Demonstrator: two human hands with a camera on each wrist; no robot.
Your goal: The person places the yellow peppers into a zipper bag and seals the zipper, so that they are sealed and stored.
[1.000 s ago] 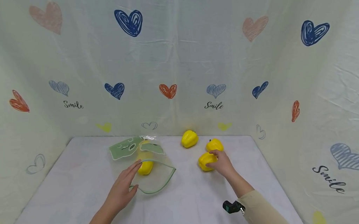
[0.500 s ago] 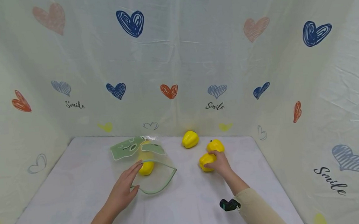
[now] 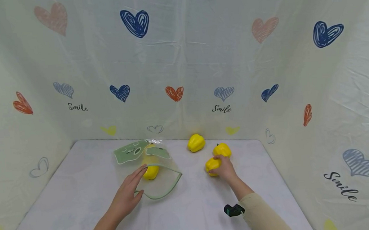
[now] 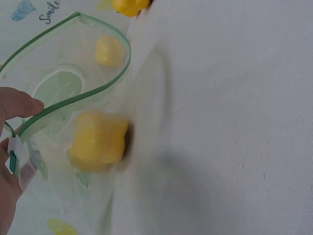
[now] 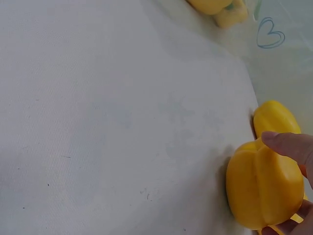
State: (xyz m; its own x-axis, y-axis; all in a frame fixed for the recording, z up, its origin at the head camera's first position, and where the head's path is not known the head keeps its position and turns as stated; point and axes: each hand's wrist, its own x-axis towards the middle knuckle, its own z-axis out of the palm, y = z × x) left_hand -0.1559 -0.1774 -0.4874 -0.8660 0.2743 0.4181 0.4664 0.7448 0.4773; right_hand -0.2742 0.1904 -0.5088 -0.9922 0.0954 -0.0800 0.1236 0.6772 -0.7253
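Right-hand grip: my right hand [image 3: 226, 167] holds the front yellow pepper [image 3: 211, 167], thumb on one side, fingers curled round the other.
Left-hand hold: my left hand [image 3: 127, 195] is at the mouth of the clear bag [image 3: 129, 153], fingers straight along the upper edge, thumb apart at the lower edge.
Green rim: the bag's edging [image 3: 161, 197] gapes between its two sides.
Front pepper: right of the bag, level with its mouth.
Rear pepper [image 3: 223, 149]: right of the bag, just behind the held one.
Far pepper [image 3: 195, 143]: right of the bag's far end, apart from the other two.
Bagged pepper [image 3: 151, 172]: inside the bag, near the mouth. A second yellow shape shows behind it, but the printed film obscures whether it is another pepper.
White tabletop [image 3: 186, 216]: beneath the bag.
Heart-print curtain [image 3: 187, 68]: behind the bag.
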